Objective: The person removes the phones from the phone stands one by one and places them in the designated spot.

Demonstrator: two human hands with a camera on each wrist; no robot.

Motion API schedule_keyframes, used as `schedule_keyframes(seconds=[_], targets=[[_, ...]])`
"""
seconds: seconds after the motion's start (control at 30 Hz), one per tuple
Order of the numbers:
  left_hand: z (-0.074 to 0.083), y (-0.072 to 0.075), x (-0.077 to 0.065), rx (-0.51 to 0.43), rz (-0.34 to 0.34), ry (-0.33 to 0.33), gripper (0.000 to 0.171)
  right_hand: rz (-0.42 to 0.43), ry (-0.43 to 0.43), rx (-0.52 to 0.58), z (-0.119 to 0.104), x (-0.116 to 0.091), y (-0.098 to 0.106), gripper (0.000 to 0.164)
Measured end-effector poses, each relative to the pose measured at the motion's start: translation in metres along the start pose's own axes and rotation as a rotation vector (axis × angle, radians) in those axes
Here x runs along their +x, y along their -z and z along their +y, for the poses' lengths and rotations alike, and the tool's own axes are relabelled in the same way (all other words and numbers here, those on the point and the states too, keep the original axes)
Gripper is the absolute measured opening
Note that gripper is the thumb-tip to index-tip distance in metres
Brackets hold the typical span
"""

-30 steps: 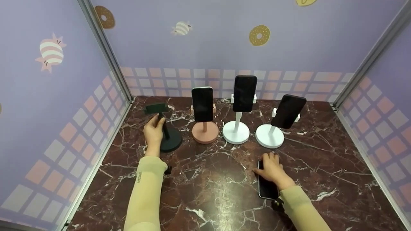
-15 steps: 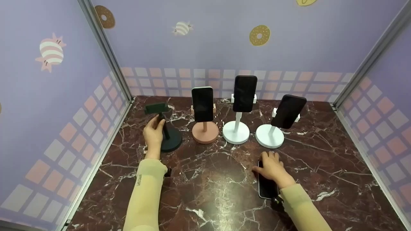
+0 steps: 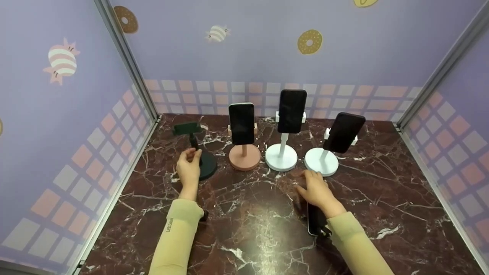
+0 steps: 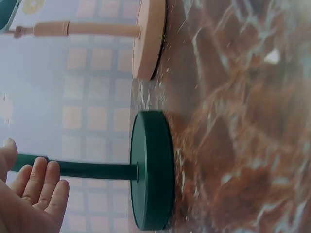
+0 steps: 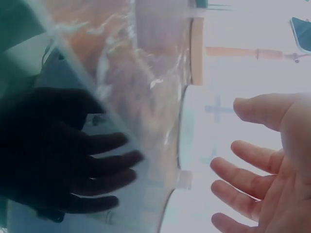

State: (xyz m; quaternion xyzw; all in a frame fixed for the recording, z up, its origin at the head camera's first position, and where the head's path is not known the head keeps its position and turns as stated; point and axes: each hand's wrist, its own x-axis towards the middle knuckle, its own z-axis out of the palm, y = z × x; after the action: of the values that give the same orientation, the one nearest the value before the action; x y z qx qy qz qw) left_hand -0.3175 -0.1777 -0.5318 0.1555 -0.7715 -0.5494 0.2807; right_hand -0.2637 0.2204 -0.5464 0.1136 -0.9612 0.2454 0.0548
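Observation:
In the head view, my left hand [image 3: 188,170] is at the pole of a dark green phone stand [image 3: 208,166] with an unoccupied cradle. The left wrist view shows the loosely bent fingers [image 4: 46,182] beside the green pole, not wrapped tight; whether they touch it I cannot tell. My right hand [image 3: 319,192] hovers over the far end of a black-screened phone [image 3: 314,223] lying flat on the table, covering part of it. In the right wrist view, the fingers [image 5: 243,177] are spread and hold nothing, and the glossy screen [image 5: 109,184] mirrors them.
A pink stand [image 3: 245,157], a tall white stand [image 3: 281,157] and a shorter white stand [image 3: 321,162] stand in a row, each bearing a phone. The last one's phone [image 3: 344,132] leans right. Patterned walls enclose the marble table [image 3: 244,225] at the back and sides.
My left hand has slid down from the top of the green stand's pole, toward its base. The right hand has risen off the lying phone and shifted slightly forward and left.

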Motion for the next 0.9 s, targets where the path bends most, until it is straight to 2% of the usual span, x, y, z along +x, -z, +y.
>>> schedule_keyframes(seconds=[0.2, 0.37, 0.5, 0.6, 0.9], targets=[[0.009, -0.011, -0.006, -0.098, -0.089, -0.039, 0.037, 0.057, 0.078, 0.118, -0.023, 0.016, 0.005, 0.032], [0.023, -0.019, -0.007, -0.186, -0.180, -0.066, 0.043, 0.097, 0.089, 0.224, -0.047, 0.031, 0.010, 0.030], [0.033, -0.026, -0.007, -0.276, -0.245, -0.095, 0.046, 0.136, 0.095, 0.264, -0.067, 0.043, 0.014, 0.031], [0.040, -0.030, -0.006, -0.309, -0.269, -0.110, 0.047, 0.162, 0.100, 0.286, -0.079, 0.053, 0.016, 0.033], [0.059, -0.041, -0.003, -0.323, -0.305, -0.173, 0.045, 0.187, 0.103, 0.360, -0.115, 0.079, 0.029, 0.038]])
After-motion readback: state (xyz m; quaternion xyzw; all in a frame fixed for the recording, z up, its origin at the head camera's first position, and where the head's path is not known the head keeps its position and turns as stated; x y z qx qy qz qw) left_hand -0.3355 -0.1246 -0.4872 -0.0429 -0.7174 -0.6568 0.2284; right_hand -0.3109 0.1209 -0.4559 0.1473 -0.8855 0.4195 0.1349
